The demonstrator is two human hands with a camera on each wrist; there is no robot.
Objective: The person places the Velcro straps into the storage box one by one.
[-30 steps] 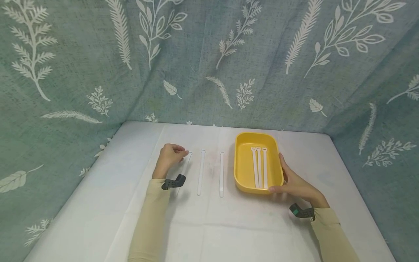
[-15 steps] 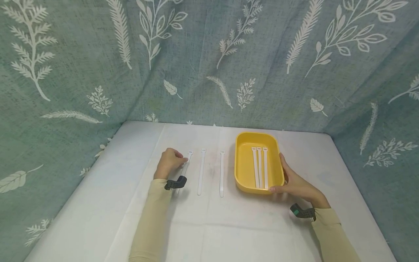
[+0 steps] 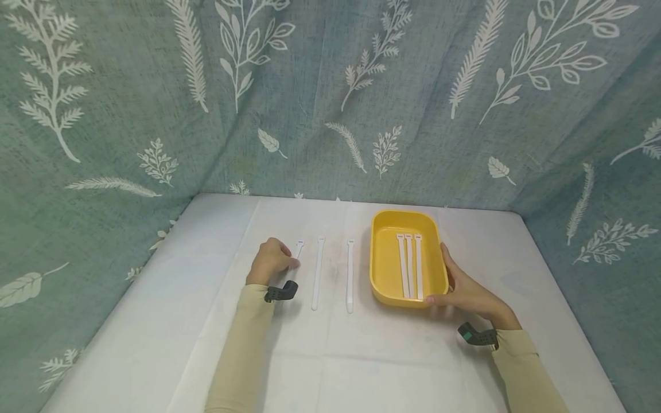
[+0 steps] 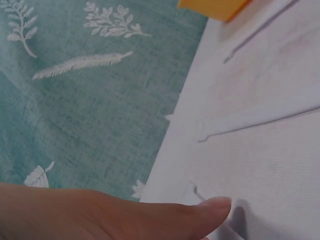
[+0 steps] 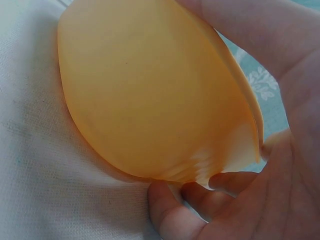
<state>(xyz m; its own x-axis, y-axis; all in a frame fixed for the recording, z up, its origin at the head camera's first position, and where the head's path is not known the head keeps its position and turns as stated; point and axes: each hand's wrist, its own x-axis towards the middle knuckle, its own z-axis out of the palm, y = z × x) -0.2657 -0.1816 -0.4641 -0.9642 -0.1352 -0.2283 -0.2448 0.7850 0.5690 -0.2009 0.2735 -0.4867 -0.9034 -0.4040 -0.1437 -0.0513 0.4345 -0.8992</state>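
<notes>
In the head view my left hand (image 3: 272, 261) is at the leftmost white strap-like cable tie (image 3: 300, 245), thumb and fingers pinching it below its slotted head. The left wrist view has the thumb (image 4: 200, 215) lying across this tie, whose lower part is hidden by the hand. Two more white cable ties lie to its right, a middle tie (image 3: 318, 272) and a right tie (image 3: 350, 275). My right hand (image 3: 467, 292) grips the yellow tray (image 3: 382, 269) at its near right corner, thumb at the front rim and fingers against the side. Three cable ties (image 3: 409, 265) lie side by side inside.
A white cloth (image 3: 387, 355) covers the table. Green leaf-patterned fabric (image 3: 310, 103) hangs along the back and both sides. Each wrist carries a dark camera, the left wrist camera (image 3: 281, 291) and the right wrist camera (image 3: 476, 334).
My left hand has slid from the leftmost tie's head down along the strap toward me, uncovering the head. The right hand, the tray and the other ties stay as they were.
</notes>
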